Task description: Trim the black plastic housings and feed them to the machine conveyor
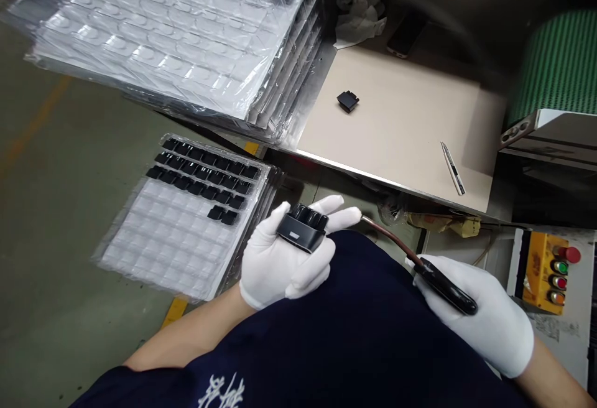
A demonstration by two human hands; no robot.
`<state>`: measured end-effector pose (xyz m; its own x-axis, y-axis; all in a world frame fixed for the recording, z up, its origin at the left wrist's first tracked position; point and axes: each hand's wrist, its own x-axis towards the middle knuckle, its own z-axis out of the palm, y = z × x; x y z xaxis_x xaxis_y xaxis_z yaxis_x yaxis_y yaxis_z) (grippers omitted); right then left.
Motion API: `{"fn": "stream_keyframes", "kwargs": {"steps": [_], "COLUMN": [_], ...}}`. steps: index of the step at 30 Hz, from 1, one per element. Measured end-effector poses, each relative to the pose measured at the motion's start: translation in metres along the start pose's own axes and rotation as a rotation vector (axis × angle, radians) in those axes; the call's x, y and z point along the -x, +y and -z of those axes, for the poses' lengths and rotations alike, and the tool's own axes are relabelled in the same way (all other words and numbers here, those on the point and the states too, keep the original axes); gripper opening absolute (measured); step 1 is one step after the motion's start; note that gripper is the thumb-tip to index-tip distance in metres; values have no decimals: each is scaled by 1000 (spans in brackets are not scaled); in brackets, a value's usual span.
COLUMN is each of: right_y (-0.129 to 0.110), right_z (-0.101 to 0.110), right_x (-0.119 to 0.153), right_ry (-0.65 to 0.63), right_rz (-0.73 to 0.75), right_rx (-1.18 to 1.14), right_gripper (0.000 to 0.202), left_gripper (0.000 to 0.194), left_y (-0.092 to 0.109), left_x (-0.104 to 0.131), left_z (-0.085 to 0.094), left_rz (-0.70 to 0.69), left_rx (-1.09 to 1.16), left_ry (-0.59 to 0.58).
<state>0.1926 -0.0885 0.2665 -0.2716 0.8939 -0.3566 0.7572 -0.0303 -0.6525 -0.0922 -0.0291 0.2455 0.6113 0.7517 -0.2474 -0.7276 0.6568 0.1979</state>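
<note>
My left hand (284, 265), in a white glove, is closed around a small black plastic part (302, 227) with rounded ribs along its top and a light rectangle on its face. In my gloved right hand (476, 308) lies the black handle of a tool (448, 287). A thin, bent copper-coloured tube runs from the handle, and its tip ends by the fingertips of my left hand; whether they touch I cannot tell. Another black part (347, 101) rests on the beige work surface (396, 122).
Left of my hands, a stack of clear trays (163, 234) carries several rows of black parts. Larger stacked trays (158, 41) stand behind it. A cutter knife (452, 168) lies on the work surface. At right are a green conveyor belt (559, 60) and a yellow button box (543, 274).
</note>
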Motion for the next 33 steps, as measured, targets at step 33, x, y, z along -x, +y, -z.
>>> {"fn": "stream_keyframes", "kwargs": {"steps": [33], "right_y": [-32], "right_z": [16], "right_x": [-18], "right_ry": [-263], "right_rz": [-81], "right_rx": [385], "right_gripper": [13], "left_gripper": [45], "left_y": [-12], "left_x": [-8], "left_z": [9], "left_rz": [-280], "left_rx": [-409], "left_ry": [204]}}
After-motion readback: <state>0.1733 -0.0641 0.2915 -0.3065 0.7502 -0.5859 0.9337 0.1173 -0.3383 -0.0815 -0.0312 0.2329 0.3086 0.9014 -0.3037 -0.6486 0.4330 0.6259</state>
